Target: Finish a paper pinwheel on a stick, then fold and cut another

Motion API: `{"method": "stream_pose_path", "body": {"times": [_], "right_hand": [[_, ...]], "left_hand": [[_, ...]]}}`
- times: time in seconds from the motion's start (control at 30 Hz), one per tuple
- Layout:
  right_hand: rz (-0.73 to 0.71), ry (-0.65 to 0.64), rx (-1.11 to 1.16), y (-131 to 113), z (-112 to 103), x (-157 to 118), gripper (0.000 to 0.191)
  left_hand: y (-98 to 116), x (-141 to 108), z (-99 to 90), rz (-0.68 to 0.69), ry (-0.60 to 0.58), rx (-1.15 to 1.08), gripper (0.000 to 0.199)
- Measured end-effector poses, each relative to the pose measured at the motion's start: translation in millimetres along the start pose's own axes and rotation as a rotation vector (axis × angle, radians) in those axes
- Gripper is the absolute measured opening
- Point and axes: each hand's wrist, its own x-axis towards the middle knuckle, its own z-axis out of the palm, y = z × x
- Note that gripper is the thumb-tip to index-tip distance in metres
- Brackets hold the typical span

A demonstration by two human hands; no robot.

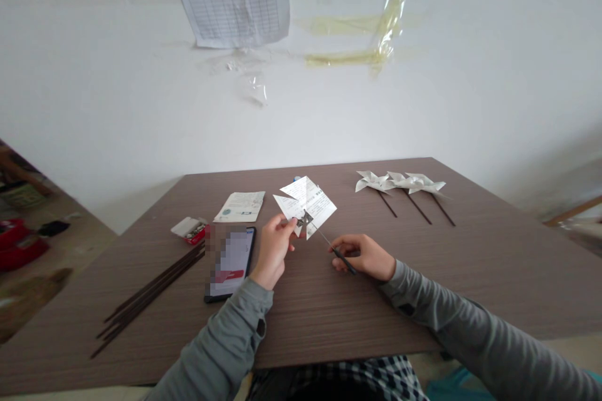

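Note:
My left hand (276, 241) pinches the lower left edge of a printed paper square (320, 203), held above the table with slits running in from its corners. A small dark patch shows on the paper beside my thumb. Closed round the black handle of a slim metal tool (345, 260) is my right hand (362, 255). The tool's thin shaft points up and left, and its far end meets the paper near the middle. Whether it is an awl, a screwdriver or scissors seen edge-on, I cannot tell. A small blue item (296, 179) shows partly behind the paper.
Several paper pinwheels on brown sticks (418, 200) lie at the back right. To the left are a printed paper (239, 207), a small red-and-white box (192, 232) with its lid raised, a phone (230, 269) and brown sticks (145, 301). Behind the brown table (470, 282) stands a wall.

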Motion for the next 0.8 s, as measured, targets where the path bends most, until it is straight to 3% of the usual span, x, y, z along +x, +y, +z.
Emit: {"method": "stream_pose_path", "body": {"times": [0.13,0.3,0.4,0.6,0.8], "right_hand": [[-0.099,0.117,-0.087,3.5,-14.5,4.0,0.053],[-0.231,0.489,-0.240,19.0,-34.6,13.2,0.041],[-0.239,0.633,-0.272,28.3,-40.7,17.9,0.038],[-0.139,0.608,-0.243,36.5,-39.5,22.2,0.039],[-0.119,0.549,-0.155,36.6,-38.3,23.8,0.038]], "left_hand": [[2.8,3.7,-8.8,0.015,-0.036,0.061,0.026],[3.5,5.2,-14.7,-0.019,-0.098,0.121,0.029],[2.9,5.2,-15.8,-0.022,-0.172,0.165,0.034],[0.3,3.1,-15.4,-0.008,-0.298,0.242,0.032],[-3.5,3.0,-16.7,0.017,-0.340,0.319,0.021]]}}
